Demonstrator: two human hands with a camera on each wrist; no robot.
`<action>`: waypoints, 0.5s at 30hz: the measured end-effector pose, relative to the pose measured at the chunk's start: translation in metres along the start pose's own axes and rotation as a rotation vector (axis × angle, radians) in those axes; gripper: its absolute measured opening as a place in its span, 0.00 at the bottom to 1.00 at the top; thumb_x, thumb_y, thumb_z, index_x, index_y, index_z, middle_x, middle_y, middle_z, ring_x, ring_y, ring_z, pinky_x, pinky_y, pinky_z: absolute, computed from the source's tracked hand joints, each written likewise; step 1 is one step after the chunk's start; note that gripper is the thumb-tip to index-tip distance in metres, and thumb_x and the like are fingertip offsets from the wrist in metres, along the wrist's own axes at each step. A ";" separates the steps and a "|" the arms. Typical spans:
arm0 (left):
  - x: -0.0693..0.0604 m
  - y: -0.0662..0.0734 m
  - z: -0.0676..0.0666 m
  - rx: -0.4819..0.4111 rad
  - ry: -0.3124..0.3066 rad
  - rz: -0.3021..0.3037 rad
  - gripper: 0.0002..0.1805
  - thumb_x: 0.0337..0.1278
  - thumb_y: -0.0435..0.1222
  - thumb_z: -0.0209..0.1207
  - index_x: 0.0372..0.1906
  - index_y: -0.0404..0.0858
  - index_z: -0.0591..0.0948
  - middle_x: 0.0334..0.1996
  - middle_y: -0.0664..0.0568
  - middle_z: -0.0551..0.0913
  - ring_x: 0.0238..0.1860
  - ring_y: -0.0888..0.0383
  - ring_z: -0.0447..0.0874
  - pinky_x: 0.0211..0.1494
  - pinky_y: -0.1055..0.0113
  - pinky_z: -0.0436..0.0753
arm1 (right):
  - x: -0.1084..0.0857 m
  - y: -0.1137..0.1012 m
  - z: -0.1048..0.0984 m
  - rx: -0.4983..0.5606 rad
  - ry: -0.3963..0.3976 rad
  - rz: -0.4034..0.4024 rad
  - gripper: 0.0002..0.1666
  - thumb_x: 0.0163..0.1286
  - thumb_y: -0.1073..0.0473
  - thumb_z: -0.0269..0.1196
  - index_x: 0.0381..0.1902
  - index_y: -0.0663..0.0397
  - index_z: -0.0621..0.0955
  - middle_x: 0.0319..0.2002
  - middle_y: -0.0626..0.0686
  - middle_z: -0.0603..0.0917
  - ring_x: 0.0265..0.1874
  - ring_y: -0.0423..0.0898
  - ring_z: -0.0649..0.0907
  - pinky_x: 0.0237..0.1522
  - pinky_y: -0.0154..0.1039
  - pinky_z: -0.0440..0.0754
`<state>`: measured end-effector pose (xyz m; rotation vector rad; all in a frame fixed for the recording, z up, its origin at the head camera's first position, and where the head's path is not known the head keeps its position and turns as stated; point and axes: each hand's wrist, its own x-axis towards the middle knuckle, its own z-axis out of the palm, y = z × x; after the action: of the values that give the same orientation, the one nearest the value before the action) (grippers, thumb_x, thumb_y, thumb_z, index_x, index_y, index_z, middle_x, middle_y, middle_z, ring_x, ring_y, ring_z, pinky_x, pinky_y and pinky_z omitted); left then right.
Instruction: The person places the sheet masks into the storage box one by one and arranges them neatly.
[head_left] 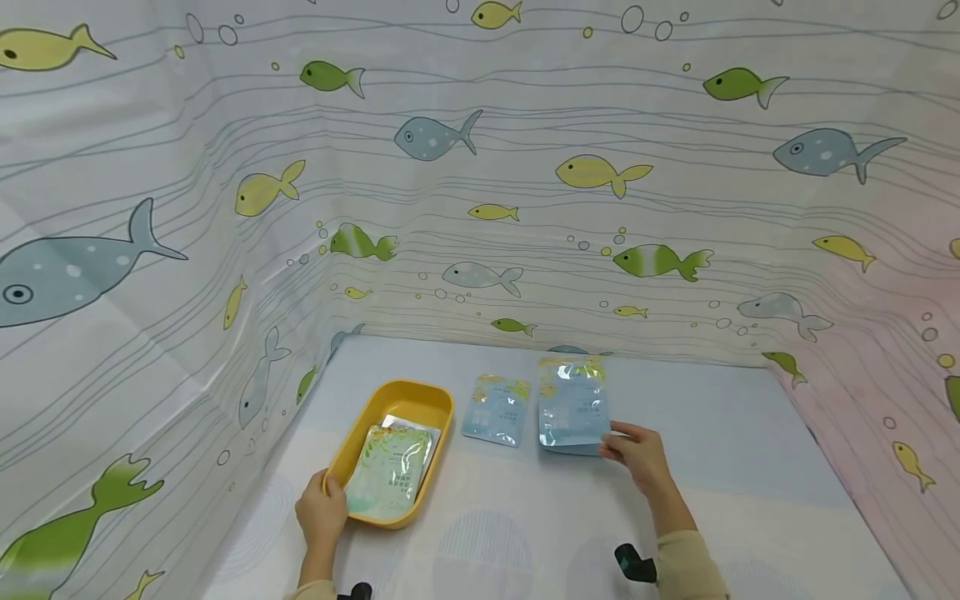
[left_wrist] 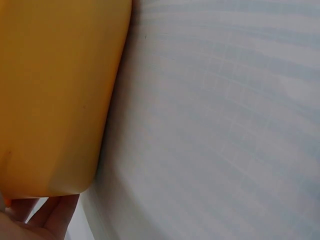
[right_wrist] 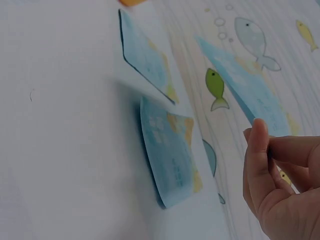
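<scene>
My right hand point(head_left: 636, 454) pinches the lower right corner of a flat blue sachet point(head_left: 573, 404) between thumb and fingertips. In the right wrist view this sachet point(right_wrist: 245, 82) is tilted and held off the table. A second blue sachet point(right_wrist: 167, 155) lies beneath it, mostly covered in the head view. To the left lies another blue sachet point(head_left: 497, 410). My left hand point(head_left: 321, 508) grips the near left rim of a yellow tray point(head_left: 415, 402). In the tray a green sachet point(head_left: 390, 471) rests over a whitish one point(head_left: 432, 442).
The pale table point(head_left: 712, 433) meets a fish-printed curtain point(head_left: 525, 192) behind the sachets and along both sides. Dark wrist devices point(head_left: 636, 564) show near both forearms.
</scene>
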<state>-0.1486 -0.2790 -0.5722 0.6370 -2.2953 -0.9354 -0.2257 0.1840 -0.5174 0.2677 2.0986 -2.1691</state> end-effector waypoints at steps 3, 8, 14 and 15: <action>0.000 -0.002 0.000 0.001 -0.002 -0.002 0.14 0.60 0.28 0.46 0.42 0.19 0.77 0.38 0.24 0.79 0.38 0.26 0.76 0.42 0.38 0.72 | -0.001 0.000 0.009 0.007 -0.020 -0.010 0.26 0.63 0.75 0.55 0.59 0.82 0.66 0.29 0.55 0.85 0.25 0.39 0.85 0.35 0.31 0.82; 0.000 -0.001 0.000 0.000 -0.008 -0.009 0.15 0.60 0.28 0.46 0.43 0.20 0.77 0.38 0.24 0.79 0.39 0.26 0.76 0.43 0.38 0.72 | 0.000 0.000 0.026 0.033 -0.055 -0.015 0.26 0.62 0.76 0.56 0.58 0.83 0.66 0.28 0.57 0.84 0.24 0.40 0.85 0.34 0.32 0.82; 0.000 -0.001 0.000 -0.002 -0.001 -0.005 0.14 0.60 0.28 0.46 0.42 0.20 0.77 0.38 0.24 0.79 0.39 0.25 0.76 0.43 0.38 0.72 | 0.000 0.003 0.049 0.041 -0.107 -0.066 0.26 0.60 0.76 0.58 0.55 0.84 0.68 0.29 0.59 0.84 0.24 0.41 0.86 0.33 0.34 0.83; 0.000 -0.001 0.000 -0.002 0.001 -0.005 0.14 0.60 0.28 0.46 0.42 0.20 0.77 0.38 0.24 0.79 0.39 0.25 0.76 0.42 0.38 0.72 | -0.001 0.004 0.053 0.049 -0.123 -0.085 0.25 0.59 0.75 0.58 0.54 0.84 0.69 0.28 0.59 0.84 0.23 0.41 0.85 0.32 0.34 0.83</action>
<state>-0.1484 -0.2794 -0.5728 0.6425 -2.2929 -0.9398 -0.2270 0.1309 -0.5194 0.0480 2.0282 -2.2242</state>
